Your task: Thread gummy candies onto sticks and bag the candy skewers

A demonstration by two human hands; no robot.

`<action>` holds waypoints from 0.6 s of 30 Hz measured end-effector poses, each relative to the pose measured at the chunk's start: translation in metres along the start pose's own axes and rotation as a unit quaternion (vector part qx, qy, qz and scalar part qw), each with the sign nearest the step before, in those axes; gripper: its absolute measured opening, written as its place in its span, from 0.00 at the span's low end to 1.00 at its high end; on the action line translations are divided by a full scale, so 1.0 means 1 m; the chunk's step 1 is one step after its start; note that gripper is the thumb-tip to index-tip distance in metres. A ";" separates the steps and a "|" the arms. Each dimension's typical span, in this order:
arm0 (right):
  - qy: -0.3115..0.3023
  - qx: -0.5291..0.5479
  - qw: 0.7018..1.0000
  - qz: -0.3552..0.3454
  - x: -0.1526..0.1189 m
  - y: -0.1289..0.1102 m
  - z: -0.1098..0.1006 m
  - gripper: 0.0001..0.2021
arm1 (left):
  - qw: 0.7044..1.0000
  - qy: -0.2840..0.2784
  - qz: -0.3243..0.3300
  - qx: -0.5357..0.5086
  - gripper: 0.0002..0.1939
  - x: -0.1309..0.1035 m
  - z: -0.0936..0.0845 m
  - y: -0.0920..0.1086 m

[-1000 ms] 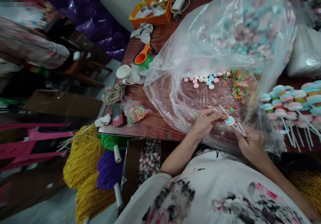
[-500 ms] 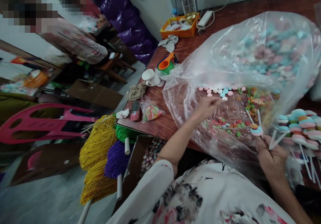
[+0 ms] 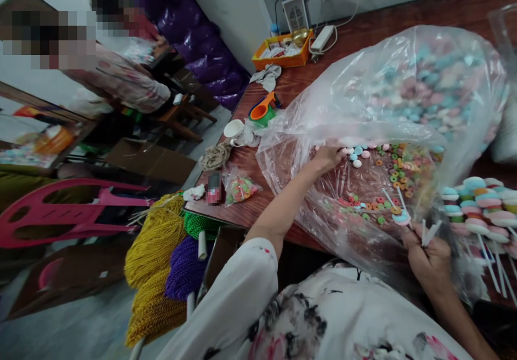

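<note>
My left hand reaches into the mouth of a large clear plastic bag, over pink, white and blue discs. Its fingers are bent together at the pink ones; what they pinch, if anything, is too small to make out. At the bag's right side my right hand is closed on several thin white sticks. Some sticks carry a pale blue and white disc with a small orange ring above it. Small coloured rings lie scattered between my hands.
Finished stacks of discs on sticks lie at the right. The bag's back part bulges with pastel discs. Tape dispenser, cup and orange tray stand left and behind. Yellow cord bundles hang by the table edge; two people sit beyond.
My left hand has moved left, away from the white disc to the pink ones. My right hand keeps its sticks. The whole view has shifted slightly.
</note>
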State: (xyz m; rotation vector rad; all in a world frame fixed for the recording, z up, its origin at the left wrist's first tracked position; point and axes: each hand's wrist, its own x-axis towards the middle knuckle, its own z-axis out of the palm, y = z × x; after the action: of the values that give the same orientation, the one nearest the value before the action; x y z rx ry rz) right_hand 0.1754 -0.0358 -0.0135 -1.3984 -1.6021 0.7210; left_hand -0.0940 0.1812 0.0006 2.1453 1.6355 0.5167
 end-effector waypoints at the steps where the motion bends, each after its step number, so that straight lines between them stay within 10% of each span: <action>1: -0.001 -0.003 1.000 0.001 0.000 0.000 0.000 0.08 | 1.000 -0.003 -0.006 0.012 0.12 0.003 0.001 -0.001; 10: -0.031 0.017 0.999 -0.003 -0.004 0.000 0.001 0.09 | 0.999 0.005 -0.023 0.026 0.11 -0.018 0.000 0.009; 13: -0.024 0.005 1.000 -0.014 -0.004 -0.005 0.001 0.08 | 0.991 0.049 0.015 -0.123 0.09 -0.034 -0.001 0.021; 18: -0.018 -0.036 0.998 -0.048 -0.001 -0.019 -0.001 0.07 | 0.893 0.055 -0.003 -0.446 0.14 -0.078 0.005 0.060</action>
State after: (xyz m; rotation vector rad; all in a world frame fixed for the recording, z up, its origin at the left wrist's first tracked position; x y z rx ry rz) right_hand 0.1671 -0.0410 0.0026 -1.3564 -1.7266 0.6408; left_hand -0.0620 0.0905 0.0235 1.4235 1.1005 1.1370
